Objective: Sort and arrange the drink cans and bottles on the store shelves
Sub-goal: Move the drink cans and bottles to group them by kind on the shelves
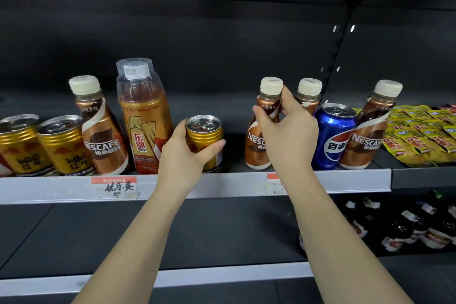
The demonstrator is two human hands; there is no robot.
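Dark metal store shelf with a grey price rail, black back panel. Left hand grips a ribbed gold can with pull-tab lid, upright at mid-shelf. Right hand is clamped round the neck of a brown, cream-capped Nescafe bottle, just left of a glossy blue Pepsi can.

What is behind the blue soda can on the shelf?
Behind the blue can stands a coffee bottle; only its cream cap and neck show. The can and the right hand cover its body.
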